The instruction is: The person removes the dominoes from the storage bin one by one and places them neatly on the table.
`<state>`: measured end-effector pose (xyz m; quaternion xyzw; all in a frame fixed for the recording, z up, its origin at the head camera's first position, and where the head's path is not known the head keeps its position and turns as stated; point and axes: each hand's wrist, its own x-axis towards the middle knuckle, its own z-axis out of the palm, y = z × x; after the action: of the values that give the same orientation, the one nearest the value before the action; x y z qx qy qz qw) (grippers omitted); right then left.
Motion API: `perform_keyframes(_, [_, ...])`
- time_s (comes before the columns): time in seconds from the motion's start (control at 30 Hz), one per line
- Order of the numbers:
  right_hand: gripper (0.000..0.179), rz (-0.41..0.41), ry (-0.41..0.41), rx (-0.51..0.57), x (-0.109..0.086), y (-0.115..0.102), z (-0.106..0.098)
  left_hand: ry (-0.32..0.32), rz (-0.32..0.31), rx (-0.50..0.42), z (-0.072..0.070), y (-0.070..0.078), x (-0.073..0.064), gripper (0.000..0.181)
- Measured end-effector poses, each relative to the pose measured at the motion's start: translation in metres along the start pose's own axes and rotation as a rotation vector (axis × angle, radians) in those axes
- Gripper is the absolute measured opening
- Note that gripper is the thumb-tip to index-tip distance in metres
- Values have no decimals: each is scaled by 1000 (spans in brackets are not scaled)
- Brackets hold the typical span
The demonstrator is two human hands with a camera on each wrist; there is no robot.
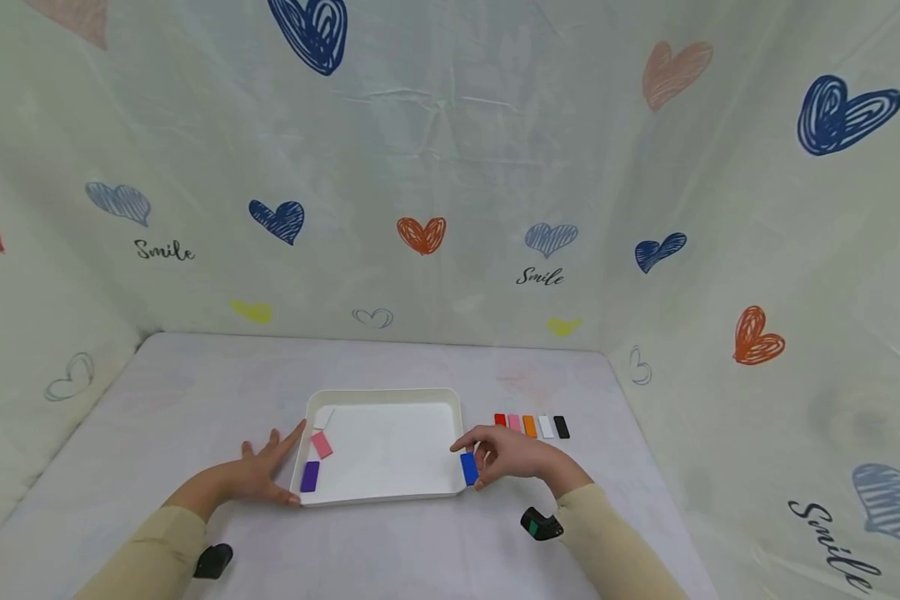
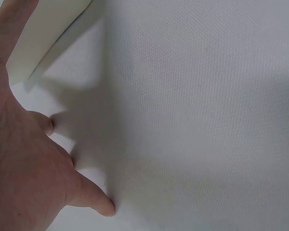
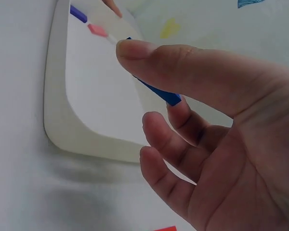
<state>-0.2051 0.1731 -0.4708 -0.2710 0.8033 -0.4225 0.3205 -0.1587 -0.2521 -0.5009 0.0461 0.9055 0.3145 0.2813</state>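
Note:
My right hand (image 1: 516,454) pinches a flat blue block (image 1: 469,469) between thumb and fingers, over the right side of a shallow white tray (image 1: 397,450). In the right wrist view, the thumb lies across the blue block (image 3: 160,93) and the other fingers curl below it. At the tray's left side, my left hand (image 1: 255,475) rests with its fingers spread, thumb and index finger along the tray wall. Near that side, inside the tray, lie a purple block (image 1: 310,477), a tilted pink block (image 1: 321,444) and a white block (image 1: 324,418).
Right of the tray, a row on the table holds a red block (image 1: 500,419), a pink block (image 1: 514,422), an orange block (image 1: 529,426), a white block (image 1: 545,427) and a black block (image 1: 562,427). A heart-printed curtain (image 1: 465,167) hangs behind the white-covered table (image 1: 390,550).

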Motion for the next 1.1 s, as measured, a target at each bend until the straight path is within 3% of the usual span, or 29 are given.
perform_keyframes(0.2, [50, 30, 56, -13, -13, 14, -8, 2, -6, -6, 1, 0, -1, 125])
perform_keyframes(0.57, [47, 111, 142, 79, -37, 44, -13, -12, 17, 1, -2, -1, 0, 124])
perform_keyframes(0.8, [46, 208, 226, 105, -43, 58, -14, -10, 21, -12, -2, -1, -1, 125])
perform_keyframes(1.1, [51, 256, 373, 129, -46, 78, -12, -7, 22, -15, -1, -1, -2, 125])
